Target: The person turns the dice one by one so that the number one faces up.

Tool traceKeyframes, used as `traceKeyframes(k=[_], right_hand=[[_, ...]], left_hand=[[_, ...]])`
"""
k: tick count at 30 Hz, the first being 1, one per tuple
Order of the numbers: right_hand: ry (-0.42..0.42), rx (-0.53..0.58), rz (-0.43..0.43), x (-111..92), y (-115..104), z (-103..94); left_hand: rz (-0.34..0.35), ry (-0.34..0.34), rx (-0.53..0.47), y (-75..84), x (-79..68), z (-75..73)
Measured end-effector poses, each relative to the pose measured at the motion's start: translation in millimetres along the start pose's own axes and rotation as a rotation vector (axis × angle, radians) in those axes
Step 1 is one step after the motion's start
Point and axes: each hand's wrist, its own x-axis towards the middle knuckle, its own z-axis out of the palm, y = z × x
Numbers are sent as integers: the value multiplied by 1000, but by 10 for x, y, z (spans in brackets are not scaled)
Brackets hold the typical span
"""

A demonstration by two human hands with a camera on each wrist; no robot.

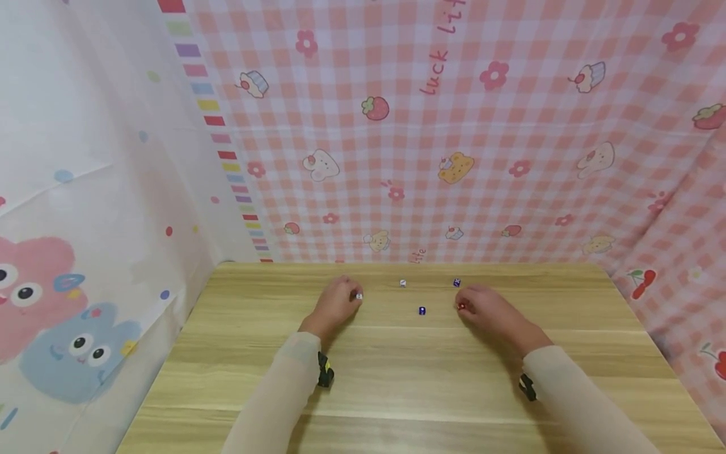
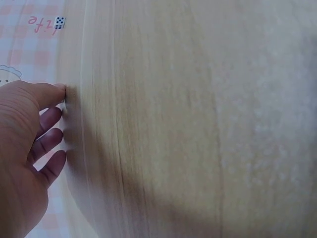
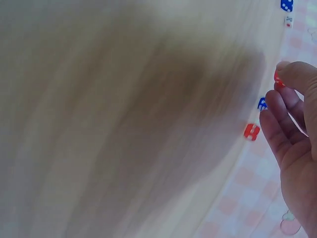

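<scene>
Hands well apart as I watch remotely, left hand (image 1: pixel 334 306) pinching a white die (image 1: pixel 359 296) over the table (image 1: pixel 408 378), loose white die (image 1: pixel 403 283), near blue die (image 1: pixel 422 311), far blue die (image 1: pixel 457 283), right hand (image 1: pixel 492 310) pinching a red die (image 3: pixel 279 78), loose red die (image 3: pixel 251 132) near its fingers.

Two dice (image 1: pixel 422 310) on table (image 1: pixel 368 391) between left hand (image 1: pixel 334 306) and right hand (image 1: pixel 492 311), front one further right. Third die (image 1: pixel 457 282) just behind right hand. Cloth (image 1: pixel 351 135) behind table.

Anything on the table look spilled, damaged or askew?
Nothing stands out: the left hand pinches a white die, the right hand a red die, and blue dice rest on the table. Fine damage cannot be judged at this size.
</scene>
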Motion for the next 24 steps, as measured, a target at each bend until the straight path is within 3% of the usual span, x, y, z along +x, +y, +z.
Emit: traceKeyframes(k=[15, 24], right_hand=[[-97, -28, -56, 211, -192, 158], [-78, -63, -94, 214, -214, 173]], left_hand=[[28, 23, 1, 5, -8, -10], [-24, -8, -7, 30, -16, -21]])
